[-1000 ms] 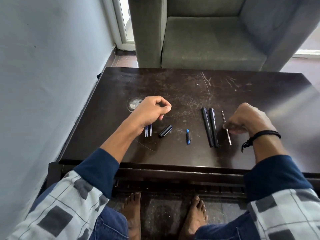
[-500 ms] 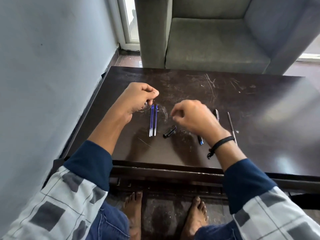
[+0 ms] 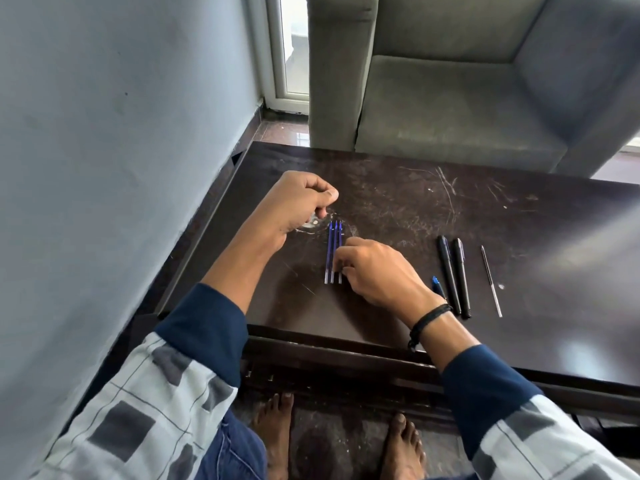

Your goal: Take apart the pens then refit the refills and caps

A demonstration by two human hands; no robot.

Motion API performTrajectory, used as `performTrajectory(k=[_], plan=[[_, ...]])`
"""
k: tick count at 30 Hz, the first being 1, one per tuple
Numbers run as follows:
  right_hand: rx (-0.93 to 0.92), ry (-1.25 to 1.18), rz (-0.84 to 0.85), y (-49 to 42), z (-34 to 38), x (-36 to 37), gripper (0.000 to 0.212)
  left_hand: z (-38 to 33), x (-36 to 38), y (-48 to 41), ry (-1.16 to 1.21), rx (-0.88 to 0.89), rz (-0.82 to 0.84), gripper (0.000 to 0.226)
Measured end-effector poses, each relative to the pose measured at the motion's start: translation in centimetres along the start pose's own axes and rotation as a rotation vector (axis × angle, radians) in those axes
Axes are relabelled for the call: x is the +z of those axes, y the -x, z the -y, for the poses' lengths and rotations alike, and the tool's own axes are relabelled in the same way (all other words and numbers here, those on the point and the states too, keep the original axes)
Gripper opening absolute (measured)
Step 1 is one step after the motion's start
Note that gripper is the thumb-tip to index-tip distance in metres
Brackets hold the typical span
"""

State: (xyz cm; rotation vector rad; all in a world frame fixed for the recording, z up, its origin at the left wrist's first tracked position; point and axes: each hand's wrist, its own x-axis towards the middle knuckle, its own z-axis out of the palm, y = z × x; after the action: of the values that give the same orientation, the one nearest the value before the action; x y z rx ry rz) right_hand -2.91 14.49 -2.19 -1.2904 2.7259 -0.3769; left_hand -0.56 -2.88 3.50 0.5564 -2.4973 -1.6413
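Three blue refills (image 3: 332, 252) lie side by side on the dark table (image 3: 398, 209). My right hand (image 3: 375, 271) is curled over their right side, with thumb and fingertips pinching the rightmost refill. My left hand (image 3: 298, 202) hovers just left of the refill tips, fingers curled, thumb against forefinger, with nothing visible in it. Two black pen barrels (image 3: 454, 275) lie parallel to the right. A blue cap (image 3: 437, 285) peeks out beside my right wrist. A thin refill (image 3: 491, 280) lies furthest right. The black cap is hidden under my right hand.
A grey wall (image 3: 121, 133) runs close along the table's left edge. A grey armchair (image 3: 450, 98) stands right behind the table. A pale worn patch (image 3: 313, 225) marks the wood under my left hand. My bare feet (image 3: 277, 434) are under the front edge.
My right hand left the thin refill at the right, crossed to the blue refills and came down on them. My left hand stayed curled near the refill tips. The view has turned left.
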Motion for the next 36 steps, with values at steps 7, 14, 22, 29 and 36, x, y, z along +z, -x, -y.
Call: performTrajectory(k=[7, 14, 22, 29, 36], plan=[[-0.049, 0.002, 0.021, -0.5, -0.5, 0.3, 0.022, -0.1, 0.3, -0.3, -0.018, 0.0, 0.003, 0.012], [-0.135, 0.005, -0.032, -0.5, -1.0, 1.0, 0.026, -0.1, 0.7, 0.1, -0.019, 0.009, 0.021, 0.012], [-0.169, 0.002, -0.106, -0.3, -1.6, 0.8, 0.02, 0.0, 0.6, 0.0, -0.026, 0.003, 0.019, 0.012], [-0.051, -0.164, -0.209, -0.4, -2.3, -1.0, 0.021, 0.5, 0.2, -0.4, -0.009, -0.011, 0.023, 0.009], [0.069, -0.262, -0.522, -0.6, -3.7, -2.3, 0.008, 0.0, 0.4, 0.2, -0.004, 0.036, 0.227, 0.014]])
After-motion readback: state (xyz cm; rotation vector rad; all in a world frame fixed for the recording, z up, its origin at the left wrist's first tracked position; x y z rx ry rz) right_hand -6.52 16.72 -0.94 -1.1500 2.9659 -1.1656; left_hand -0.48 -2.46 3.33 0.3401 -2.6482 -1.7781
